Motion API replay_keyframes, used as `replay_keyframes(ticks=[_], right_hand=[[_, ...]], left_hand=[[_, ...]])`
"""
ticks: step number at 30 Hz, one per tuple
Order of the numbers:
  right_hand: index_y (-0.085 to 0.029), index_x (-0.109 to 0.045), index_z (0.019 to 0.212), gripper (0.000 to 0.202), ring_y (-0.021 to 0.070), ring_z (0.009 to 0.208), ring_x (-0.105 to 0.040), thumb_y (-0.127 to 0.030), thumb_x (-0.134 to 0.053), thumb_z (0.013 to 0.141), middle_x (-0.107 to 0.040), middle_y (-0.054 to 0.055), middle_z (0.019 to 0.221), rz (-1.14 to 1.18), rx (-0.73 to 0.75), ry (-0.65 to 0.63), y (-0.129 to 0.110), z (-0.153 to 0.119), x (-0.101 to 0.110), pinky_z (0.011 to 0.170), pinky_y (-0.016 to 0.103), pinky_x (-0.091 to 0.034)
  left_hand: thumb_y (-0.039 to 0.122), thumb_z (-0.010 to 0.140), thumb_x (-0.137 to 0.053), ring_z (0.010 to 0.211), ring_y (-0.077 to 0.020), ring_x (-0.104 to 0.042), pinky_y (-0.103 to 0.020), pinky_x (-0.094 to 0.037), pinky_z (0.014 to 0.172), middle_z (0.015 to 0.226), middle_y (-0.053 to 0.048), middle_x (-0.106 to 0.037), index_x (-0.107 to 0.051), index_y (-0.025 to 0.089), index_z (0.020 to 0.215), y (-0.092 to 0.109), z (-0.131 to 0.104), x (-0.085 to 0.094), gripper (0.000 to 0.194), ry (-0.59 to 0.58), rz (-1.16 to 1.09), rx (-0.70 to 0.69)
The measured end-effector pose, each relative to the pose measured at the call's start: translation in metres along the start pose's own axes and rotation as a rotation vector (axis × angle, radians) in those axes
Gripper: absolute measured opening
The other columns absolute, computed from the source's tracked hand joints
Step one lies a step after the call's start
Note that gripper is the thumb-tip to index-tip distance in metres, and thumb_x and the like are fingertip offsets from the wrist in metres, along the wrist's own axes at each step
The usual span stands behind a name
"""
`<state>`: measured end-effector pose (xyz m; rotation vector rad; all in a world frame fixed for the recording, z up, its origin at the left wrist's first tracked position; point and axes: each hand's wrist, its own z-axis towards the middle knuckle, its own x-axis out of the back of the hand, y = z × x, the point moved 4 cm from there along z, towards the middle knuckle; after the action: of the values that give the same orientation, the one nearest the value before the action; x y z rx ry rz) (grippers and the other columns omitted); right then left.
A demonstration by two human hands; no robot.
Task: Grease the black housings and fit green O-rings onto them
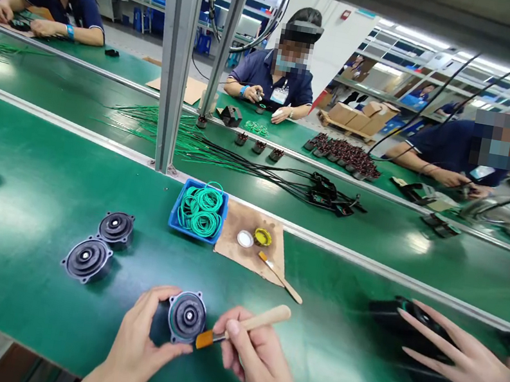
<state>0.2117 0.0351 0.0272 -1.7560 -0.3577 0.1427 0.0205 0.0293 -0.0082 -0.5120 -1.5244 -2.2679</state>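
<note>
My left hand (147, 323) is closed around the edge of a round dark pump housing (187, 317) with mounting ears, a green ring seated near its rim. Between the thumb and fingers of my right hand (253, 347) is a brush (265, 318) with a pale wooden handle; its orange bristles lie at the housing's lower right edge. Two similar housings, one nearer (87, 259) and one farther (115, 228), stand to the left on the green table (39, 194). Whether the bristles touch the housing I cannot tell.
A blue bin (193, 236) holds green rings. Beside it, stained cardboard (236, 214) carries a yellow cap (262, 237), a white dish (245, 239) and a second brush (280, 277). A co-worker's hand (465, 363) reaches over dark parts at right. A metal post (172, 73) rises ahead.
</note>
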Motion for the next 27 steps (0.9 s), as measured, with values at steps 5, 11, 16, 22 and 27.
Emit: replay_keyframes(ticks=[5,11,16,22,27], right_hand=[[-0.018,-0.067,0.083,0.049,0.0126,0.055,-0.049,-0.058,-0.043,0.098,-0.055,0.000,0.060,-0.200,0.156,0.063,-0.005,0.005,0.004,0.053,0.024,-0.041],[-0.018,-0.063,0.079,0.036,0.0123,0.057,-0.053,-0.049,-0.055,0.095,-0.061,0.003,0.076,-0.265,0.275,0.184,-0.009,0.009,0.015,0.051,0.022,-0.043],[-0.017,-0.066,0.073,0.030,0.0119,0.058,-0.056,-0.036,-0.059,0.094,-0.063,0.003,0.075,-0.347,0.350,0.187,-0.016,0.014,0.018,0.052,0.021,-0.045],[-0.018,-0.067,0.073,0.021,0.0124,0.065,-0.065,-0.024,-0.064,0.093,-0.067,0.002,0.076,-0.367,0.540,0.187,-0.031,0.016,0.019,0.058,0.020,-0.051],[-0.018,-0.066,0.072,0.024,0.0122,0.064,-0.068,-0.023,-0.061,0.096,-0.069,0.002,0.074,-0.377,0.640,0.110,-0.048,0.016,0.010,0.060,0.019,-0.055]], left_hand=[[0.042,0.068,-0.085,0.092,-0.0240,-0.073,-0.034,-0.061,0.079,0.102,-0.005,-0.074,-0.060,0.024,0.110,0.002,0.000,0.001,0.053,-0.008,-0.015,0.020],[0.040,0.065,-0.087,0.094,-0.0232,-0.073,-0.033,-0.061,0.081,0.104,-0.004,-0.074,-0.059,0.025,0.111,0.003,0.002,0.001,0.056,-0.005,-0.036,0.002],[0.041,0.065,-0.088,0.096,-0.0240,-0.073,-0.034,-0.061,0.082,0.104,-0.005,-0.073,-0.057,0.025,0.112,0.002,0.000,0.000,0.058,-0.006,-0.031,-0.043],[0.037,0.069,-0.086,0.099,-0.0231,-0.072,-0.032,-0.061,0.085,0.107,-0.007,-0.071,-0.054,0.024,0.113,0.006,-0.001,-0.003,0.057,-0.040,-0.029,-0.105],[0.031,0.071,-0.085,0.100,-0.0223,-0.071,-0.031,-0.060,0.085,0.108,-0.008,-0.070,-0.053,0.023,0.115,0.012,-0.001,-0.006,0.055,-0.064,-0.048,-0.143]])
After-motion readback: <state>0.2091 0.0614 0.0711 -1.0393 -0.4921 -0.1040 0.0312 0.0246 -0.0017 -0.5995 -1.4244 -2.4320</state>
